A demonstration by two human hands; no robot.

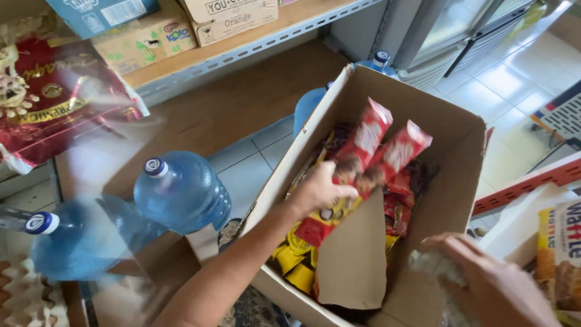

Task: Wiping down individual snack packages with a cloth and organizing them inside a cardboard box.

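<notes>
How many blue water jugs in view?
4. One jug stands left of the cardboard box, one lies blurred at far left, and two peek out behind the box's far corner. The box may hide others.

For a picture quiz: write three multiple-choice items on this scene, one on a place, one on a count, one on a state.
1. Where do the yellow packets lie?
A. on the shelf
B. inside the cardboard box
C. on the floor tiles

2. How many red snack packets does the left hand grip?
A. two
B. four
C. none

3. How do the box's flaps stand?
A. taped shut
B. folded open
C. torn off

Answers:
1 B, they sit in the box's lower left corner.
2 A, two red packets stand up from its fingers.
3 B, the contents show and the right hand rests at the near rim.
</notes>
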